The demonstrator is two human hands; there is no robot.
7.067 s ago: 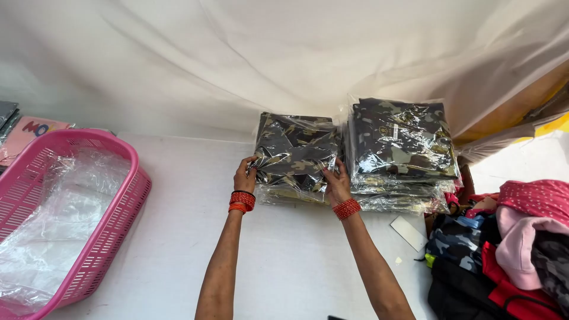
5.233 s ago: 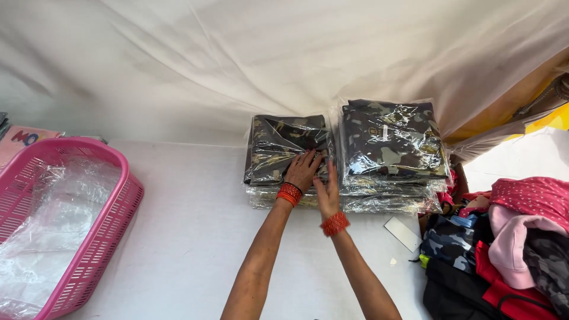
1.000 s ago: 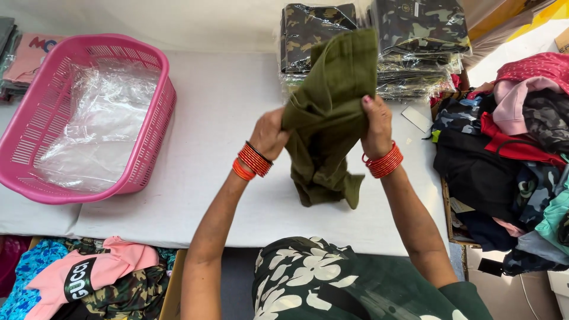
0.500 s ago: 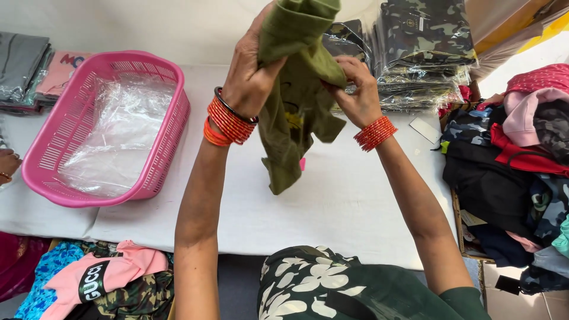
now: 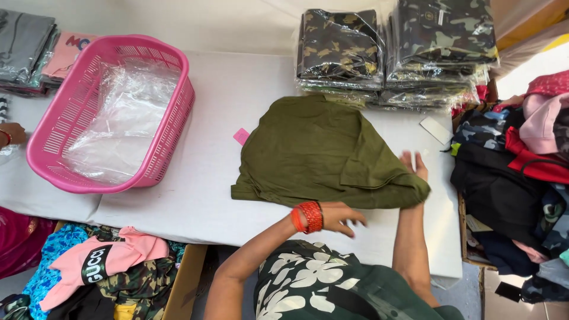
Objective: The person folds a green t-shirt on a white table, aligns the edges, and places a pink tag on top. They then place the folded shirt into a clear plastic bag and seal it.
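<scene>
Olive garment flat mid-table | left hand spread at near hem | right hand flat under sleeve edge

An olive green garment lies spread on the white tabletop. The left hand, red bangles at its wrist, rests flat at the garment's near edge; the right hand lies partly under its right side, fingers showing beyond the cloth. Behind stand two stacks of bagged camouflage clothes. To the left sits a pink basket holding clear plastic bags.
</scene>
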